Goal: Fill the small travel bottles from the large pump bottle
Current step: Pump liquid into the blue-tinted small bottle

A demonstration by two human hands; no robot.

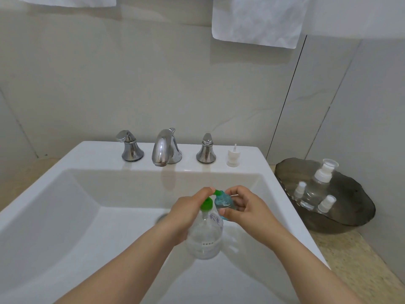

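Observation:
A large clear pump bottle (206,238) with a green pump head (207,204) is held above the white sink basin. My left hand (188,213) grips its neck and shoulder, with a finger pressing on the green pump top. My right hand (243,207) holds a small clear travel bottle (223,201) with bluish liquid inside, its mouth right at the green nozzle tip. A white spray cap (233,155) stands loose on the sink ledge at the right of the taps.
The white sink (65,194) has a chrome spout (164,150) and two chrome handles (129,148) at the back. On the counter to the right, a dark glass bowl (355,220) holds three spray bottles with white caps. White towels hang on the wall above.

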